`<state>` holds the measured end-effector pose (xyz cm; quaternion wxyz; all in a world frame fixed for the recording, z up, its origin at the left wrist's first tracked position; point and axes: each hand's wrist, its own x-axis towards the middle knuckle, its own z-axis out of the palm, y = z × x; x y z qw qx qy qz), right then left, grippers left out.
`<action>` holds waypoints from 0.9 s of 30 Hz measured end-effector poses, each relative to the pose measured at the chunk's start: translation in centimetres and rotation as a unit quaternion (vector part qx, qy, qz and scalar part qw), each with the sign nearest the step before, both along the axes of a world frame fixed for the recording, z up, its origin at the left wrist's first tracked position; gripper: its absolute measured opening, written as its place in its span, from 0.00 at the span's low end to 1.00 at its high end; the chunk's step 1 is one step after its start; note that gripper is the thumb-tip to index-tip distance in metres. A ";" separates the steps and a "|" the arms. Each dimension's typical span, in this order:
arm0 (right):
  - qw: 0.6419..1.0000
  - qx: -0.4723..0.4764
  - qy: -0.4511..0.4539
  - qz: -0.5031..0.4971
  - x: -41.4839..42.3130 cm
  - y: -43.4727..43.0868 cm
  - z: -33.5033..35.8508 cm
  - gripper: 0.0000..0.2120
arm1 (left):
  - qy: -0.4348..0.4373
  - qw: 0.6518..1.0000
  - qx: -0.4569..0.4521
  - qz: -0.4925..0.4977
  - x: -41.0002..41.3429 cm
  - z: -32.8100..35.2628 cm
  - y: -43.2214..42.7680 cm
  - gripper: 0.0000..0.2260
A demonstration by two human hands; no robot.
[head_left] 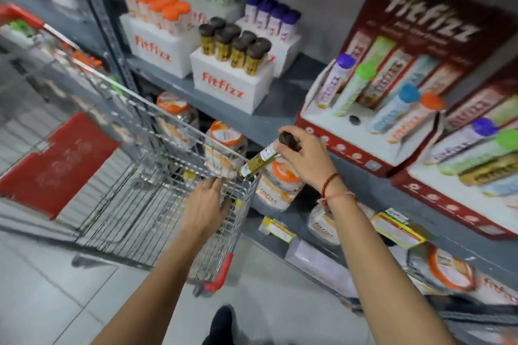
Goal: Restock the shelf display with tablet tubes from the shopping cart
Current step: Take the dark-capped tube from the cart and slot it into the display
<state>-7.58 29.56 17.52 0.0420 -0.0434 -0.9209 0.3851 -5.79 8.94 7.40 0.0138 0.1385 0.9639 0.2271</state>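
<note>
Mid-frame, the right hand [304, 158] is clamped on a brown-capped tube [265, 158] above the cart [157, 176] corner; the left hand [206, 209] rests loosely open on the rim; next (likely) seat it in the empty hole [354, 119] of the display [344, 145] at right.

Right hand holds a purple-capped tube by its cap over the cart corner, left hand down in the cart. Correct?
Not quite: the tube in the right hand has a dark brown cap, not purple, as the head view shows. The rest holds: gripped at the cap over the cart corner, left hand down in it.
</note>
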 end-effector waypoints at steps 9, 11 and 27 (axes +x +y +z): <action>0.992 -0.024 0.064 -0.106 5.9 9.7 7.3 0.15 | 0.096 0.975 0.068 -0.186 -2.3 5.0 11.7 0.13; 0.990 -0.017 0.067 -0.125 7.1 11.6 8.2 0.14 | 0.098 0.968 0.073 -0.218 -2.6 5.4 14.0 0.14; 0.995 0.021 0.023 -0.098 9.5 18.8 13.0 0.07 | 0.117 0.951 0.053 -0.282 -3.0 3.1 19.2 0.18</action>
